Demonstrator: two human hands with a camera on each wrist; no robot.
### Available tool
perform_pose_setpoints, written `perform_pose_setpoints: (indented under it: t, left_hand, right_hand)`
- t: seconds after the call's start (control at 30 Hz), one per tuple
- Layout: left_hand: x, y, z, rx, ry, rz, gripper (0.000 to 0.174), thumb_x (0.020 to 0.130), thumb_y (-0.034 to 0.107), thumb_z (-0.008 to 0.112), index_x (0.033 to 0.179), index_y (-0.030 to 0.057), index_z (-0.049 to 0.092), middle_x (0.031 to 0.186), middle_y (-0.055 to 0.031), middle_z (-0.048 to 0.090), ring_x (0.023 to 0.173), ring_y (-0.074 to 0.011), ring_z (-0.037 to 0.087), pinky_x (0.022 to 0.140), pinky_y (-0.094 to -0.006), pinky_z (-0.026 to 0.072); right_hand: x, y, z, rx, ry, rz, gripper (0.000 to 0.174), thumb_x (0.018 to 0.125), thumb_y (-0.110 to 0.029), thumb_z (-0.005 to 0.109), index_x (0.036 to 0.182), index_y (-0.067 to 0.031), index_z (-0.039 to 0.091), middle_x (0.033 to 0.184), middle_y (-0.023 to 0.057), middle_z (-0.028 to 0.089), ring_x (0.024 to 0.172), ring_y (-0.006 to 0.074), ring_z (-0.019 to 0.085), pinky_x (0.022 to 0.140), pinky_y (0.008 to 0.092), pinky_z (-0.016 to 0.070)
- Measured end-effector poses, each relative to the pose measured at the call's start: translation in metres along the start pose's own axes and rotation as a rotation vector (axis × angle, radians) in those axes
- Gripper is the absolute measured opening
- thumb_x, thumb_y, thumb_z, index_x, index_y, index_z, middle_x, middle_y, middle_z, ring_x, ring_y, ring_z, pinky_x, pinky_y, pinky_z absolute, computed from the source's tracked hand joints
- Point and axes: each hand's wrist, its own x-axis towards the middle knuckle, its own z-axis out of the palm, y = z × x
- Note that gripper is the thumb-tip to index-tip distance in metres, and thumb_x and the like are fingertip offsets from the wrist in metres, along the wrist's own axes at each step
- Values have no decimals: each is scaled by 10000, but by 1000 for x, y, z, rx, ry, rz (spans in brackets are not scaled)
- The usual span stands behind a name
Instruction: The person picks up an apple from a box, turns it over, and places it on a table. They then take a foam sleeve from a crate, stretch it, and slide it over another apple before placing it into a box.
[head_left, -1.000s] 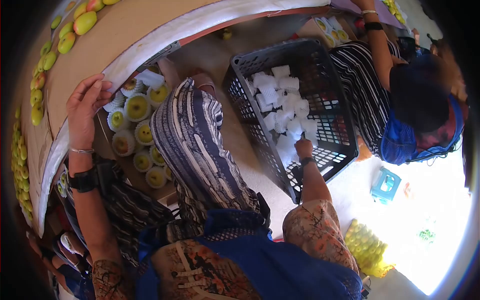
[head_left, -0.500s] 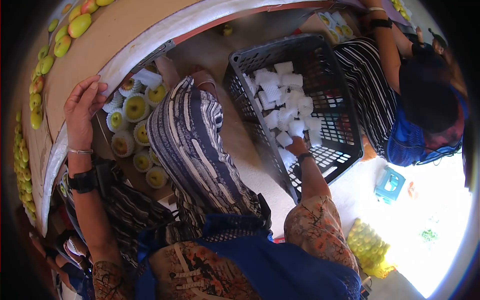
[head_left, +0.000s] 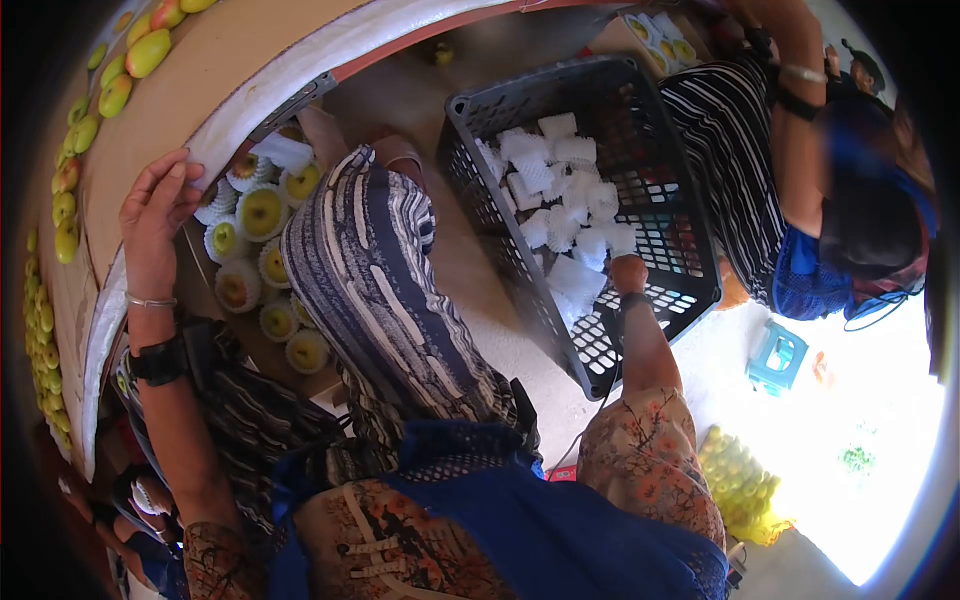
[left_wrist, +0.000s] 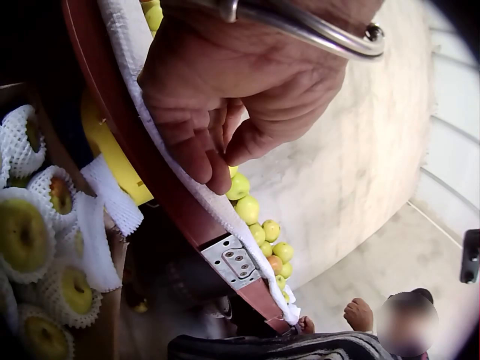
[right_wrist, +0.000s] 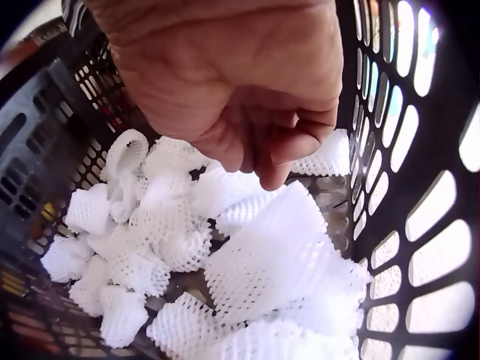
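Note:
My left hand (head_left: 152, 212) rests on the white padded edge (head_left: 300, 70) of the cardboard-topped table; the left wrist view shows its fingertips (left_wrist: 214, 169) bent onto that edge (left_wrist: 150, 127). My right hand (head_left: 628, 272) is inside the black plastic crate (head_left: 520, 100), just above a heap of white foam nets (head_left: 560, 190). In the right wrist view the hand (right_wrist: 255, 112) hangs with curled fingers over the nets (right_wrist: 172, 217), nothing visible in it. A large net (right_wrist: 270, 255) lies right below it.
Under the table a box holds several yellow-green fruits in foam nets (head_left: 262, 212) (left_wrist: 22, 236). Loose fruits (head_left: 130, 70) lie on the table. My patterned knee (head_left: 380, 290) separates box and crate. A person in a striped top (head_left: 740, 170) bends at the crate's far side. Blue stool (head_left: 775, 358) at right.
My right hand held a white net half a second ago; now it has shifted right inside the crate and a large net lies beside it. The left hand stays on the table edge.

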Motion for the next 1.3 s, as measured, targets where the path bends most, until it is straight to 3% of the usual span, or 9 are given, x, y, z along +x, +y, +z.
perform_pose_setpoints:
  t: [0.13, 0.23, 0.37, 0.5, 0.6, 0.7, 0.97, 1.1, 1.3]
  left_hand:
    - [1, 1, 1, 32, 22, -16, 288, 945, 207, 621, 1192, 62, 644, 979, -7, 692, 769, -28, 571, 726, -175, 476]
    - [1, 2, 2, 61, 28, -28, 290, 945, 229, 612, 1183, 68, 648, 981, -4, 691, 784, -31, 567, 743, -181, 471]
    - [0, 4, 3, 72, 41, -32, 295, 942, 237, 615, 1183, 71, 650, 975, -1, 691, 776, -29, 562, 735, -179, 467]
    - [0, 3, 3, 82, 35, -29, 295, 937, 249, 621, 1172, 74, 655, 972, 1, 691, 766, -28, 557, 732, -177, 465]
    - [1, 4, 2, 60, 23, -38, 284, 933, 249, 628, 1156, 75, 660, 963, -1, 694, 759, -32, 564, 726, -181, 470]
    - [1, 4, 2, 22, 18, -49, 276, 929, 243, 636, 1146, 74, 663, 953, -7, 698, 756, -39, 579, 711, -188, 478]
    - [-18, 17, 11, -106, -146, 107, 212, 936, 193, 632, 1089, 49, 664, 879, -30, 699, 682, -60, 597, 626, -199, 487]
    - [-21, 16, 3, -117, -145, 105, 224, 945, 199, 618, 1105, 47, 654, 886, -22, 684, 666, -48, 567, 605, -188, 451]
    - [-19, 14, -13, -164, -21, 70, 229, 948, 218, 619, 1119, 72, 662, 899, 3, 680, 678, -37, 562, 640, -181, 461]
  right_hand:
    - [5, -2, -2, 218, -104, 275, 201, 714, -266, 687, 812, -100, 744, 907, 144, 713, 806, 333, 697, 721, 438, 563]
    - [10, -2, 24, -71, -192, -268, 212, 727, -289, 677, 815, -108, 741, 909, 129, 711, 846, 322, 692, 777, 451, 548]
    - [12, 9, 76, -73, -233, -541, 171, 700, -254, 698, 851, -179, 730, 868, 101, 702, 836, 309, 683, 752, 436, 538]
    - [-6, -13, 8, -198, -74, -805, 254, 677, -126, 733, 929, -155, 707, 789, 72, 678, 696, 249, 652, 631, 367, 512]
    - [-27, -50, -81, 1131, -474, 289, 402, 770, -165, 700, 1135, -5, 647, 824, 57, 651, 643, 161, 579, 572, 285, 461]
    - [-46, -71, -156, 1364, -483, 170, 434, 772, -116, 687, 1170, 34, 599, 850, 22, 611, 611, 97, 473, 551, 239, 389]
    - [-65, -107, -234, 1888, -354, -42, 320, 843, -103, 675, 1130, -1, 575, 989, 49, 642, 801, 122, 592, 705, 252, 473]
    - [-64, -120, -268, 1812, -328, -123, 283, 836, -127, 693, 1074, -12, 591, 918, 28, 644, 758, 107, 583, 645, 233, 454]
    - [-59, -110, -246, 1307, -404, 20, 272, 833, -216, 699, 999, -13, 627, 813, 2, 622, 694, 83, 541, 574, 232, 406]
